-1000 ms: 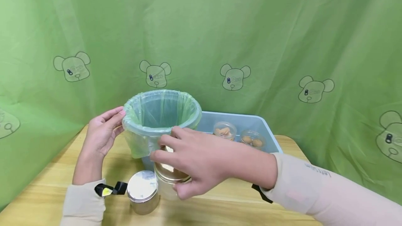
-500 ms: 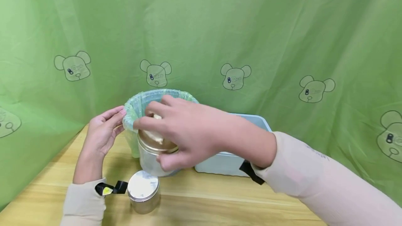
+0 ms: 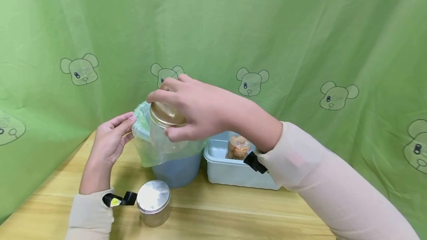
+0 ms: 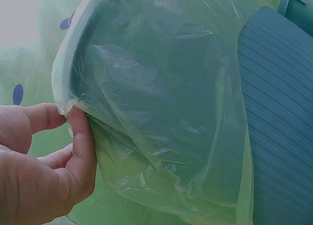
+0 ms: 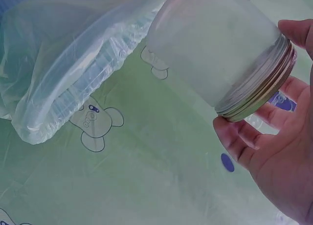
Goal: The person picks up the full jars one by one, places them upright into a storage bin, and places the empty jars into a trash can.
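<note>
Okay, going from far left: wearing a pale left sleeve [image 3: 90, 212], with a black mount [image 3: 120, 198] strapped on at the wrist. Just above, pinching the lined rim of the bin [image 3: 180, 171] with the left hand [image 3: 110, 140], fingers clamped on the edge. Note the thin green liner [image 3: 146, 153] folded over that rim, hanging loose outside, leaving the blue lower wall bare.

Next, find the silver-lid jar [image 3: 153, 203] standing upright on the wooden bench [image 3: 227, 210], near the bin on its near side. Then holding the gold-lid jar [image 5: 220, 54] clear of the bench with the right hand [image 3: 197, 108], with thumb and fingers curled round the lid, clamped there. From the head, seen overlapping the bin and hiding much of its opening; can't tell whether over the mouth or in front. Can't make out contents through the cloudy wall.

Further right, see the pale blue tub [image 3: 240, 177] on the bench just beside the bin, holding a clear cup of biscuits [image 3: 240, 147], both partly hidden by the right arm. Last, see a pale right sleeve [image 3: 327, 180] and, behind everything, green cloth [image 3: 287, 29] printed with bear heads.
</note>
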Available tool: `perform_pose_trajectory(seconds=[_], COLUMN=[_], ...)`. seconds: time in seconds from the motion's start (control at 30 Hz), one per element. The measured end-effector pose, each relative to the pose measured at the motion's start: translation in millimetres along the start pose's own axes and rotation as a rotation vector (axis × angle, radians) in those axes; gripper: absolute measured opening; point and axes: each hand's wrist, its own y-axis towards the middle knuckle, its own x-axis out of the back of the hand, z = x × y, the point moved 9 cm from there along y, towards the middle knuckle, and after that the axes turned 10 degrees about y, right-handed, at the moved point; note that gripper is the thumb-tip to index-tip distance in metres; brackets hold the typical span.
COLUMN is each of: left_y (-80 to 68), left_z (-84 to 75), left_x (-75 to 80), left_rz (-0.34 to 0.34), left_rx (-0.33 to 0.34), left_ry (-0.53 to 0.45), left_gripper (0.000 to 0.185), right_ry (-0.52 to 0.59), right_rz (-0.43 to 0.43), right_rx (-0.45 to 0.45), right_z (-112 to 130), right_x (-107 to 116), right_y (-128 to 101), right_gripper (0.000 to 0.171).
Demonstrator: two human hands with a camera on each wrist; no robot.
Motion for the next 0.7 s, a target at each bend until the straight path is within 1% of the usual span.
perform_pose_trajectory(seconds=[0.13, 0.27, 0.53, 0.7], left_y=[-0.1, -0.3, -2.5, -3.1], left_z=[-0.2, 0.1, -0.8, -1.8], left_x=[0.1, 1.1, 6.0, 7.4], left_rz=[-0.004, -0.007, -0.016, -0.020], left_rx=[-0.003, -0.003, 0.001, -0.003], left_ry=[0.012, -0.001, -0.013, -0.009], left_gripper=[0.019, 0.016, 0.017, 0.019], right_ry=[-0.001, 0.011, 0.044, 0.057], right_rz=[-0.015, -0.019, -0.009, 0.016], right_rx=[-0.029, -0.082, -0.168, -0.214], right_z=[-12, -25, -47, -60], right_x=[3, 2, -6, -17], right_y=[5, 9, 16, 19], right_gripper=[0.062, 0.062, 0.062, 0.067])
